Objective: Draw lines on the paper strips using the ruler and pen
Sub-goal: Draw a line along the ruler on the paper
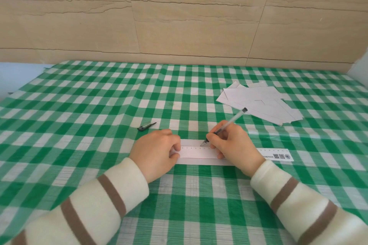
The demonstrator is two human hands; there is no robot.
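A white paper strip (199, 161) lies flat on the checked cloth, with a clear ruler (276, 154) laid lengthwise on top of it. My left hand (157, 151) presses down on the ruler's left end, fingers curled over it. My right hand (233, 145) grips a clear pen (233, 120) with a black tip. The tip touches the strip at the ruler's far edge, near the left part of the scale. The ruler's right end sticks out past my right hand and shows printed codes.
A loose pile of white paper strips (262, 101) lies at the back right. The black pen cap (146, 126) rests on the cloth behind my left hand. A green-and-white checked tablecloth (99, 105) covers the table, which ends at a beige tiled wall (179, 16).
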